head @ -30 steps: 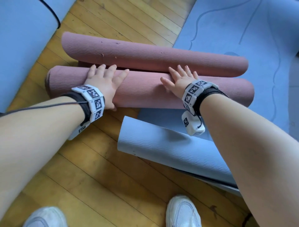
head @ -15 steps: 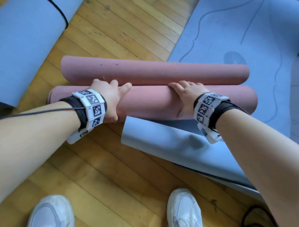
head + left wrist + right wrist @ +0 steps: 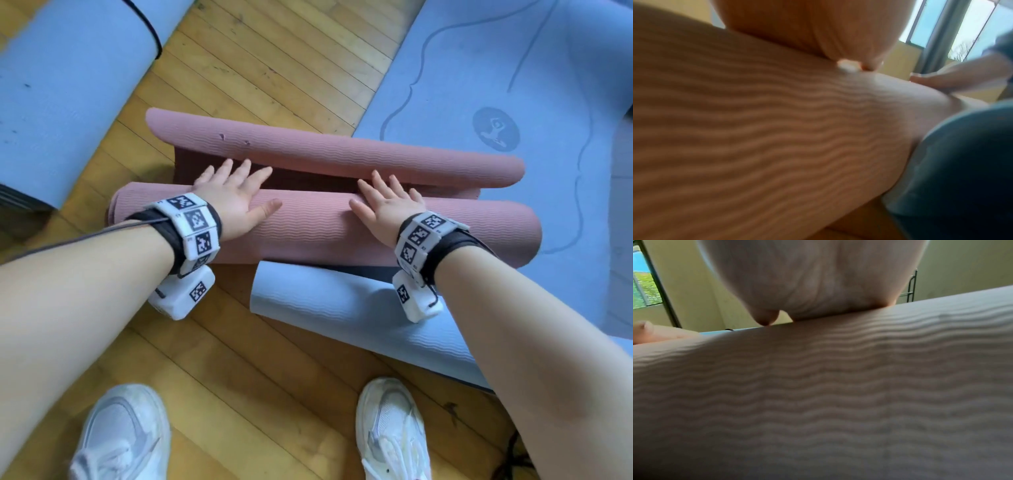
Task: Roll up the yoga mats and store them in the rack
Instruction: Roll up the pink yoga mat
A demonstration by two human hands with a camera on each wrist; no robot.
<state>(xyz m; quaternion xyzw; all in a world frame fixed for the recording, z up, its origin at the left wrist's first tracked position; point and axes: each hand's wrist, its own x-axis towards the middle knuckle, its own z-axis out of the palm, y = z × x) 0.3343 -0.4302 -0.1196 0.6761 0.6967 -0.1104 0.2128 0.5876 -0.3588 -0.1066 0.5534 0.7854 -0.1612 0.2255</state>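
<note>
Pink mat roll (image 3: 325, 226) under both flat, unclenched grips: left hand (image 3: 233, 198), right hand (image 3: 387, 205).

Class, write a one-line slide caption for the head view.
Both hands, left and right, press flat on a half-rolled pink mat on a wooden floor.

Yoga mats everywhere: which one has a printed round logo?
The flat blue mat at upper right carries a round yoga-figure logo. The pink mat under both hands is plain and ribbed.
</note>
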